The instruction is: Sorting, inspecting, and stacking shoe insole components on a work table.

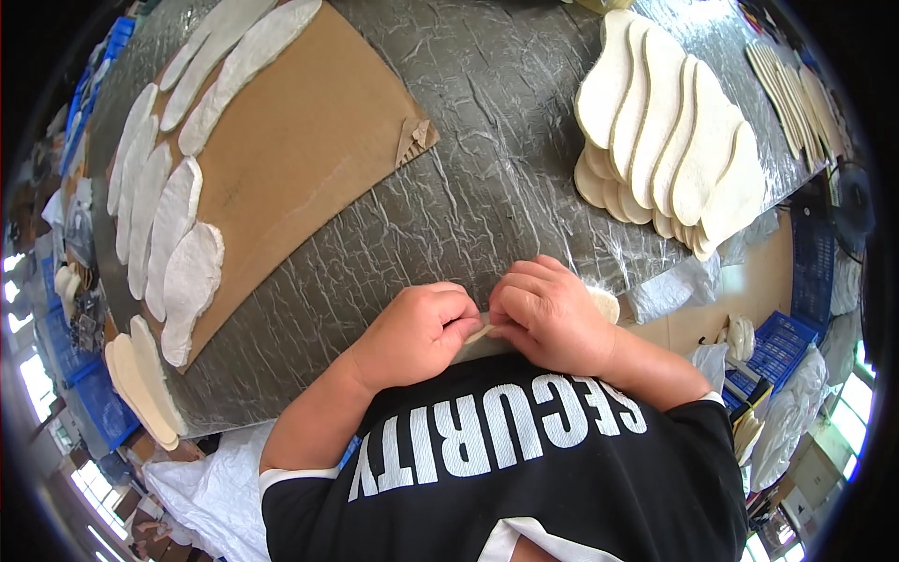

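Observation:
My left hand (pixel 421 330) and my right hand (pixel 551 314) are close together at the near edge of the table, just in front of my shirt. Fingers and thumbs of both are pinched on a cream insole (pixel 478 333). Only a thin strip of it shows between the hands, and the rest is mostly covered by them. A pale rounded fleecy end (pixel 604 304) sticks out beside my right hand; I cannot tell if it belongs to the same insole.
White fleecy insoles (pixel 192 272) lie overlapping along a brown cardboard sheet (pixel 300 155) at left. Fanned cream insoles (pixel 670 122) are piled at right, with more stacked insoles (pixel 787 98) beyond. Grey crinkled plastic (pixel 487 159) covers the table. Blue crates (pixel 782 347) stand at lower right.

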{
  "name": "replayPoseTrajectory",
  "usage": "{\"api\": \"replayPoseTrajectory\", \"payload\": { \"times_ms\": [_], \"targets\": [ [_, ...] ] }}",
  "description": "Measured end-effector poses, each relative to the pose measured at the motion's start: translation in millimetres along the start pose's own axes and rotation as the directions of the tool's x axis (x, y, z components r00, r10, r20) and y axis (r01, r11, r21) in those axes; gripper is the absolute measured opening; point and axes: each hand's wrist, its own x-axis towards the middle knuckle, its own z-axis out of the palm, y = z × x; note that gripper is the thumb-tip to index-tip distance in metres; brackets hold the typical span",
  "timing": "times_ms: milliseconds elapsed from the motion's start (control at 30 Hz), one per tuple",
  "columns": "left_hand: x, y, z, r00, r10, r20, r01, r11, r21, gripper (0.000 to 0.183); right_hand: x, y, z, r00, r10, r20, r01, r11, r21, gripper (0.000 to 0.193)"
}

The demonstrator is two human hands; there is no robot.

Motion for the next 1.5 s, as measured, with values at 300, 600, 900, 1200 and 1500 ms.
{"api": "replayPoseTrajectory", "payload": {
  "times_ms": [300,600,900,1200,1500],
  "targets": [
    [-20.3,1.1,-18.4,0.975,0.052,-0.216,-0.040,0.998,0.058,0.006,-0.1,6.4,3.0,0.999,-0.033,-0.035,0.032,0.999,-0.029,0.020],
    [-20.6,10.7,0.6,0.945,0.255,-0.204,-0.143,0.884,0.444,0.019,6.3,4.0,-2.3,1.000,-0.020,0.022,0.021,0.999,-0.050,0.017],
    [-35.2,2.7,0.4,0.942,-0.120,-0.315,0.135,0.991,0.027,0.032,20.0,20.4,-61.7,0.961,0.243,0.134,-0.264,0.950,0.169,0.027],
    [-12.4,8.1,34.1,0.820,-0.045,-0.571,-0.256,0.863,-0.435,0.043,28.5,1.6,18.3,0.964,0.198,-0.179,-0.075,0.845,0.529,0.102],
    [-27.2,29.4,-1.8,0.701,0.616,-0.360,-0.191,0.648,0.737,0.027,29.8,18.4,9.4,0.934,0.010,0.357,-0.338,0.344,0.876,0.096]
  ]
}}
